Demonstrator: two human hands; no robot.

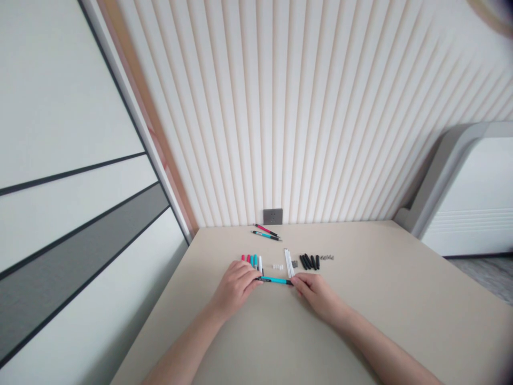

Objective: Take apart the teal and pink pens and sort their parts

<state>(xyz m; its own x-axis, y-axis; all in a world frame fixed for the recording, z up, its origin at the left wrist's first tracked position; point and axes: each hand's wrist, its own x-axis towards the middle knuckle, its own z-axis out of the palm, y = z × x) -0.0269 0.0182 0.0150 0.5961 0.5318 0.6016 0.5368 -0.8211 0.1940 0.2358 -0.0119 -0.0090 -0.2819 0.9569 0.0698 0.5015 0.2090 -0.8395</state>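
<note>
On the far left of the surface [372, 278], a row of pink and teal barrels [250, 260] stands out from under my view of the left hand [235, 287], with a white tube [260, 264] at its end. That hand is closed, its fingertips pinching the left end of a teal pen [276, 280], which lies level just in front of the parts. The right hand [316, 295] is closed on the pen's other end, so the two hands are apart, with the teal barrel showing between them. Just beyond are clear plastic bits [278, 266], then a bundle of white tubes [288, 262] almost touching the pen, then black caps [309, 262] and small springs [326, 257]. Two finished-looking pens [266, 232] lie further back, near a wall socket [272, 216].

From here, I judge the main risk to be a slip of either hand: the round pen could roll or spring apart, knocking the white tubes or scattering the tiny springs. The fingers hide both pen ends, so I cannot see how its parts meet. The left hand also covers part of the barrel row, and the smallest bits are too small to make out.
</note>
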